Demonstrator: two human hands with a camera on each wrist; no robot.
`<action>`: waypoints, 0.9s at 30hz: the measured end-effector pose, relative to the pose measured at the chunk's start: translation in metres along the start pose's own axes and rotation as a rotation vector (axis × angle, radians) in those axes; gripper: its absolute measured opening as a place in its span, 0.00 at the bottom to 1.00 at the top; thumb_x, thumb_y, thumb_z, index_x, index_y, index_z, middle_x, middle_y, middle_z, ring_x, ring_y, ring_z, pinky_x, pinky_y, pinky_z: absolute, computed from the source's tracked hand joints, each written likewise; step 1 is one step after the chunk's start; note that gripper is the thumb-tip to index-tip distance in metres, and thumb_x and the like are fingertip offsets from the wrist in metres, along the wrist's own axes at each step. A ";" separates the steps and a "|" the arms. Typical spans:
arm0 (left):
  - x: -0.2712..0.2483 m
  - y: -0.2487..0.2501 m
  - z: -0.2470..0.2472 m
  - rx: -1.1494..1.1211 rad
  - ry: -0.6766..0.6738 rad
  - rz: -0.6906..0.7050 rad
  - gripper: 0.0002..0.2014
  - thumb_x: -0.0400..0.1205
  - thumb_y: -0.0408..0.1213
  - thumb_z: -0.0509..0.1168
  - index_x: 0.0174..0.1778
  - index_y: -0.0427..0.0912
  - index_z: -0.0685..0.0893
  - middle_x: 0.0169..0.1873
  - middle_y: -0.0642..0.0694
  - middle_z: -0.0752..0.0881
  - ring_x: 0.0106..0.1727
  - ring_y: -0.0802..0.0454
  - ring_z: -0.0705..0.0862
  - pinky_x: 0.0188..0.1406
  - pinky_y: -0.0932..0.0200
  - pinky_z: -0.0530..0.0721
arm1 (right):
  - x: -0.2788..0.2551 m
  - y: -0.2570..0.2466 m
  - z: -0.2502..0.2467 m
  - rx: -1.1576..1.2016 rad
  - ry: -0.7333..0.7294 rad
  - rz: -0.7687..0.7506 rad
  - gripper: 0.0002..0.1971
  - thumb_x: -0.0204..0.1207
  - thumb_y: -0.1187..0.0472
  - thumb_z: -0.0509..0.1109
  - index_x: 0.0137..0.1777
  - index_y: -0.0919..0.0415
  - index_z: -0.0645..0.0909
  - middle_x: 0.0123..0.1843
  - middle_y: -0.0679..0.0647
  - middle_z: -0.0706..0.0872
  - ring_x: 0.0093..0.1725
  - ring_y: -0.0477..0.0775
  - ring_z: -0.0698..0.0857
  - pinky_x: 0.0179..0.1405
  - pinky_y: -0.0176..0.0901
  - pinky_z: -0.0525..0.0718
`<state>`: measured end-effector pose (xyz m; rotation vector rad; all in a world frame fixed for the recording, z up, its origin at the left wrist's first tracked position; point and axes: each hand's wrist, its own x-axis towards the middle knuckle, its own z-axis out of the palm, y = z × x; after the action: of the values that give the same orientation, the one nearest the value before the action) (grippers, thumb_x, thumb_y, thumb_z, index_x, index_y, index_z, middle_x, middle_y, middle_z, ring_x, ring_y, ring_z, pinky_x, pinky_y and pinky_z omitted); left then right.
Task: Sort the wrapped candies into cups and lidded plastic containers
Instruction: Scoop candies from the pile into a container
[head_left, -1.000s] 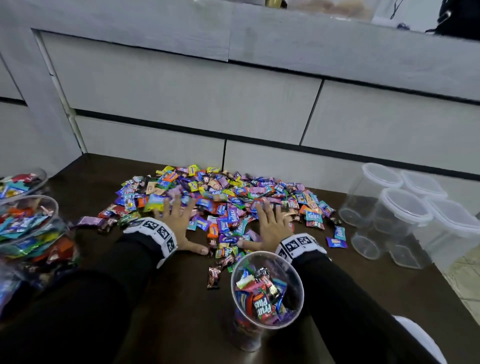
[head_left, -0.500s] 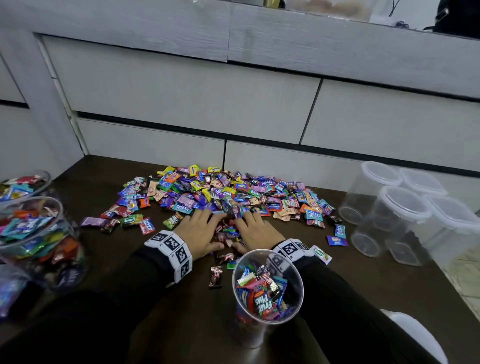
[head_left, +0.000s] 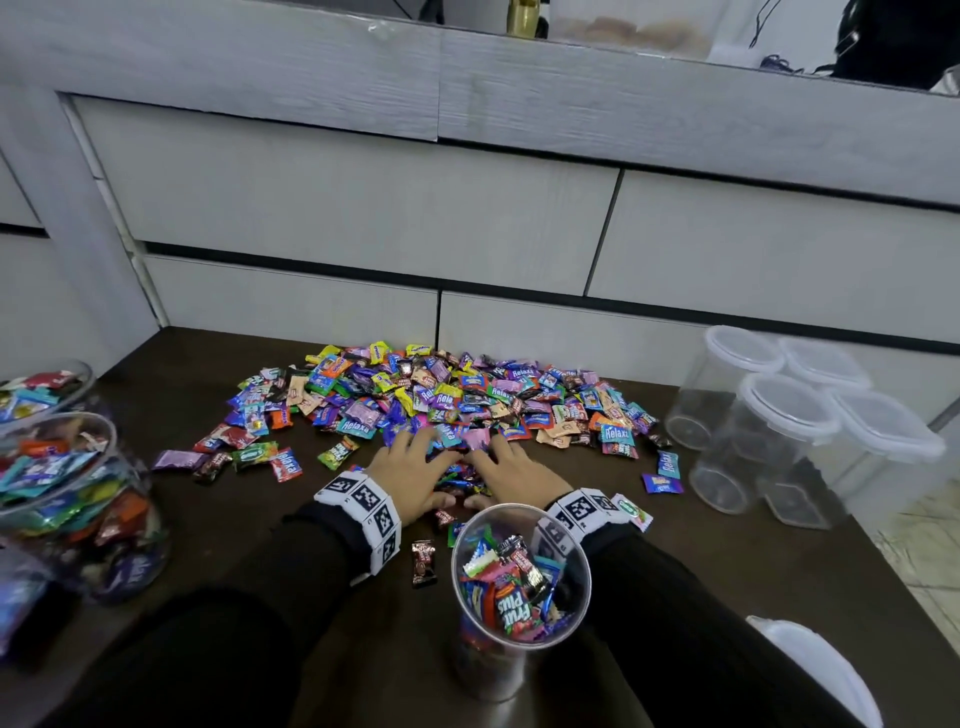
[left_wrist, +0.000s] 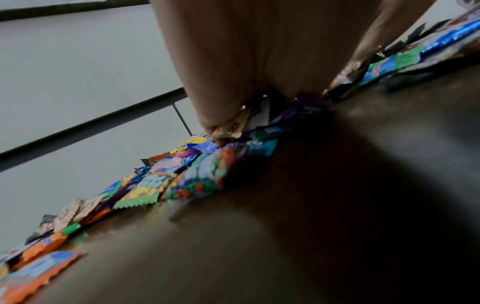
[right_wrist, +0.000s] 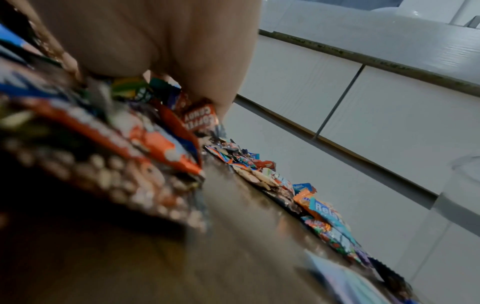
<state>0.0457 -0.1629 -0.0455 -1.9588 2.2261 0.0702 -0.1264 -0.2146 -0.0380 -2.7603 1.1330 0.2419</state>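
Note:
A wide pile of wrapped candies covers the back of the dark table. My left hand and right hand lie palm down at the pile's near edge, fingers spread over wrappers, with a small heap of candies hemmed between them. Neither hand grips anything. A clear cup partly filled with candies stands just in front of my right wrist. In the left wrist view my palm presses on wrappers; in the right wrist view my palm rests on candies.
Several clear lidded containers stand at the right. Filled clear jars sit at the left edge. A brown candy lies alone left of the cup. A white lid shows at lower right. Grey panels back the table.
Both hands have drawn back from the pile toward the cup and come closer together, dragging a small heap of candies with them.

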 end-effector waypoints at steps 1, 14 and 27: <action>0.000 0.001 0.000 -0.010 0.015 -0.001 0.29 0.86 0.57 0.57 0.82 0.56 0.60 0.79 0.42 0.58 0.77 0.40 0.61 0.70 0.45 0.72 | -0.001 -0.001 0.000 0.005 -0.005 0.004 0.28 0.82 0.45 0.61 0.76 0.58 0.62 0.71 0.65 0.64 0.69 0.68 0.69 0.58 0.63 0.78; -0.008 -0.007 -0.024 -0.108 0.054 -0.056 0.29 0.83 0.65 0.55 0.68 0.44 0.72 0.60 0.44 0.80 0.60 0.44 0.82 0.52 0.50 0.81 | -0.023 0.017 -0.016 0.172 0.143 0.119 0.16 0.81 0.56 0.64 0.65 0.63 0.73 0.61 0.63 0.81 0.60 0.63 0.79 0.49 0.49 0.76; -0.029 -0.005 -0.047 -0.308 0.267 -0.174 0.20 0.87 0.52 0.52 0.53 0.40 0.80 0.31 0.46 0.80 0.41 0.44 0.84 0.34 0.54 0.77 | -0.055 0.010 -0.036 0.367 0.380 0.166 0.07 0.79 0.59 0.65 0.52 0.61 0.80 0.44 0.59 0.88 0.43 0.58 0.84 0.43 0.48 0.81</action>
<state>0.0491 -0.1426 0.0057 -2.4485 2.3057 0.1445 -0.1692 -0.1913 0.0072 -2.4428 1.3335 -0.4494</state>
